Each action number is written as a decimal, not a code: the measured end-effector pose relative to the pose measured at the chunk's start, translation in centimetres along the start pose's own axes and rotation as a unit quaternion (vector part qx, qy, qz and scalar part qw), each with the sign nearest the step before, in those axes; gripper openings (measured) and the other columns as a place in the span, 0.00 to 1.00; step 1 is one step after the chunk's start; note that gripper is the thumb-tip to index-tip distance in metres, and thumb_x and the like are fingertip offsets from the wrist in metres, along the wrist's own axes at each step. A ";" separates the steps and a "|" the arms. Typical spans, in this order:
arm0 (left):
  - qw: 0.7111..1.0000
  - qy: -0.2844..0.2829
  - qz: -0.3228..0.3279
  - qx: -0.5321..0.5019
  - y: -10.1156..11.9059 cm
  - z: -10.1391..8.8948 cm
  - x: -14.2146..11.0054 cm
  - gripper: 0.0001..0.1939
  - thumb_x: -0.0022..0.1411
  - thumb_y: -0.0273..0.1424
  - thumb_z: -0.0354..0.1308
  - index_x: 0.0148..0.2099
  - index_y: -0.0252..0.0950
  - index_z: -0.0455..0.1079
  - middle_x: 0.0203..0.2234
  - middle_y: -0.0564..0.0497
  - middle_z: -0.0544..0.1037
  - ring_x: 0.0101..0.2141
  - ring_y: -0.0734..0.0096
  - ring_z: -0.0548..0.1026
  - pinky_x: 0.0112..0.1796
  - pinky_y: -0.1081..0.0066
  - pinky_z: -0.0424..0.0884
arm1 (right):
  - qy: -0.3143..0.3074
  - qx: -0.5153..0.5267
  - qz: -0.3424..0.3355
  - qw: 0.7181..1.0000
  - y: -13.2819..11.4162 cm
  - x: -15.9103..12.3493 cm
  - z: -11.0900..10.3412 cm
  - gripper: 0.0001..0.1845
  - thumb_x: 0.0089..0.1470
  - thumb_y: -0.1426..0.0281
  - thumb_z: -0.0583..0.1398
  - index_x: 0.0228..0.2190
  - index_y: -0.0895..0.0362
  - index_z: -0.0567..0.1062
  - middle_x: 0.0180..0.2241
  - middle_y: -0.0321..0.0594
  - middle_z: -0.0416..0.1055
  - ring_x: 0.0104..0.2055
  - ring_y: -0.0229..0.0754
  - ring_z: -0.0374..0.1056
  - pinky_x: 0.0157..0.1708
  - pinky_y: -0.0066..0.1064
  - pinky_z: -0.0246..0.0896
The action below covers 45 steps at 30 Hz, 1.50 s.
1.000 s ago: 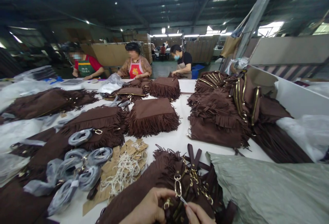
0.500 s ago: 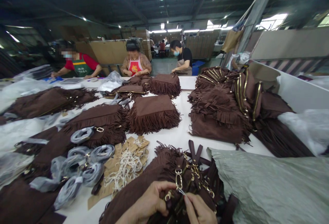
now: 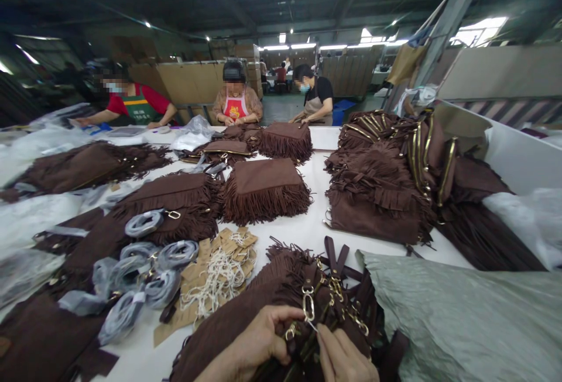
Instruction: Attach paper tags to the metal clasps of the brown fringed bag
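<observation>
A dark brown fringed suede bag (image 3: 246,306) lies on the table in front of me, with several gold clasps and strap ends bunched at its right side. My left hand (image 3: 259,341) rests over the bag, its index fingertip at the lower end of a gold snap hook (image 3: 308,306); the thumb is bent below. In my right hand (image 3: 345,355), thumb and fingers pinch a thin white string (image 3: 312,326) close to that hook. Left of the bag is a pile of brown cardboard tags (image 3: 193,288) with white strings (image 3: 223,276).
Plastic-wrapped coiled straps (image 3: 178,254) lie at the left. More fringed bags (image 3: 267,180) stand mid-table, and a stack of bags (image 3: 380,212) is at the right. Grey-green plastic sheeting (image 3: 461,312) covers the near right. Three people work across the table (image 3: 318,171).
The view has shifted slightly. My right hand has moved a little right and down, and the string end by the hook shows less. My left hand stays at the hook.
</observation>
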<state>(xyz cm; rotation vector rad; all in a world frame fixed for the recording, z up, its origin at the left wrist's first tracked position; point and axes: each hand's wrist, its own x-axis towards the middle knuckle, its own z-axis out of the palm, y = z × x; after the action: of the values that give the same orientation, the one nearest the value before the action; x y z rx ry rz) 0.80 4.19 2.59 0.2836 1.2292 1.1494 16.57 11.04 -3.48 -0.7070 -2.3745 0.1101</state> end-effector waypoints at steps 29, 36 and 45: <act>0.966 0.120 0.134 0.186 -1.1 1.3 2.4 0.11 0.44 0.35 0.55 0.17 0.35 0.59 0.13 0.58 0.61 0.18 0.79 0.56 0.21 0.77 0.52 | -0.059 0.085 -0.012 0.995 0.1 0.5 -0.3 0.14 0.56 0.74 0.47 0.40 0.60 0.69 0.24 0.39 0.70 0.25 0.37 0.69 0.27 0.24 0.64; 0.973 0.148 0.157 0.079 -0.8 0.9 1.5 0.17 0.50 0.43 0.54 0.23 0.34 0.60 0.14 0.58 0.65 0.13 0.85 0.53 0.16 0.78 0.46 | -0.097 0.208 0.075 0.970 0.2 3.0 -2.3 0.10 0.53 0.71 0.53 0.38 0.55 0.70 0.35 0.41 0.72 0.38 0.39 0.69 0.38 0.26 0.66; 0.975 0.123 0.176 0.058 0.0 1.1 1.2 0.20 0.50 0.46 0.55 0.24 0.33 0.62 0.14 0.58 0.65 0.12 0.85 0.55 0.15 0.78 0.46 | -0.168 0.402 0.245 0.866 -1.3 5.7 -1.9 0.11 0.51 0.64 0.55 0.24 0.55 0.72 0.25 0.35 0.68 0.29 0.37 0.65 0.30 0.25 0.60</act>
<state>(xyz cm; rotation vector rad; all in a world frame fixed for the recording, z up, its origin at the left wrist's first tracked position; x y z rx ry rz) 1.60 5.60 2.28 0.4722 1.5069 1.4506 13.49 12.69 1.55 -0.8767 -2.0819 1.4464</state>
